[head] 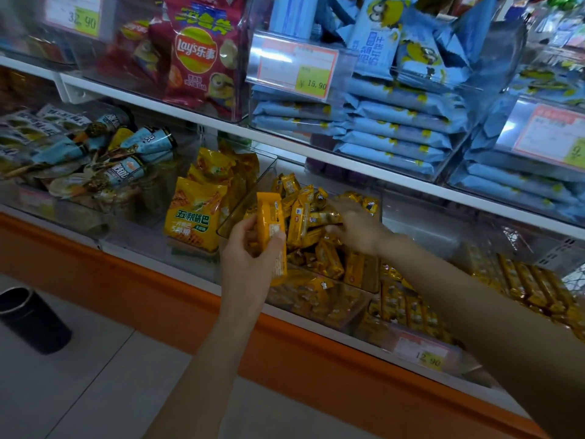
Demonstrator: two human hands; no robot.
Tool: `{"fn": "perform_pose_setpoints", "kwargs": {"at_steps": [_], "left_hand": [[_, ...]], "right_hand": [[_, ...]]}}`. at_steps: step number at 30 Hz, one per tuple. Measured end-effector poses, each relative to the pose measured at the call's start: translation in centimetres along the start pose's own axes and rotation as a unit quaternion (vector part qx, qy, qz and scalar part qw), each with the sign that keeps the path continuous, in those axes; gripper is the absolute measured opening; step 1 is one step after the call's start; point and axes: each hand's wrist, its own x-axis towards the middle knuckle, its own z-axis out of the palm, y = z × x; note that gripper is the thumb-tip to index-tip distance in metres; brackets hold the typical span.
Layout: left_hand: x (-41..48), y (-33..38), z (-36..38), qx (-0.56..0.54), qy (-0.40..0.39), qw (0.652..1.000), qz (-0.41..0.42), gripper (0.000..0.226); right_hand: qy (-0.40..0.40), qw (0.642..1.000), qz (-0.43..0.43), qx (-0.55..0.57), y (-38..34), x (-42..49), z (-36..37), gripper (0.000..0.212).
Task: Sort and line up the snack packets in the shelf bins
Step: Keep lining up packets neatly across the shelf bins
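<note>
Snack packets (329,264) in yellow wrappers lie heaped in a clear shelf bin (236,217) on the lower shelf. The left hand (250,258) grips one yellow packet (269,223) upright at the bin's left edge, thumb and fingers curled round its lower half. The right hand (357,229) reaches into the heap with bent fingers; blur hides whether it grips anything. Just left stand bigger yellow snack bags (193,217). Blue packets (395,134) are stacked in the bins of the shelf above.
</note>
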Motion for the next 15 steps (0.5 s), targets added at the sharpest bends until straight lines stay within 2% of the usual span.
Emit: {"fn": "perform_pose_setpoints", "kwargs": {"at_steps": [2, 3, 7, 9, 12, 15], "left_hand": [[0.1, 0.1, 0.3, -0.003, -0.001, 1.000, -0.004, 0.034], [0.2, 0.1, 0.5, -0.004, 0.000, 1.000, -0.007, 0.034], [0.3, 0.0, 1.1, -0.008, 0.001, 1.000, -0.010, 0.032], [0.1, -0.1, 1.4, -0.006, -0.007, 1.000, -0.007, 0.029], [-0.1, -0.1, 1.7, -0.004, -0.017, 1.000, -0.006, 0.028], [-0.2, -0.3, 1.8, -0.003, -0.015, 1.000, -0.010, 0.029]], "right_hand": [[-0.070, 0.996, 0.031, -0.051, 1.1, 1.1, 0.1, 0.063], [-0.078, 0.994, 0.040, -0.061, 1.4, 1.4, 0.1, 0.062], [-0.021, 0.985, 0.042, -0.167, 1.0, 2.4, -0.3, 0.054], [-0.022, 0.977, 0.045, -0.205, 0.6, 2.6, -0.6, 0.054], [-0.019, 0.980, 0.050, -0.190, 0.2, 2.7, -0.5, 0.051], [0.069, 0.989, 0.024, -0.126, -0.2, 1.8, -0.4, 0.025]]}}
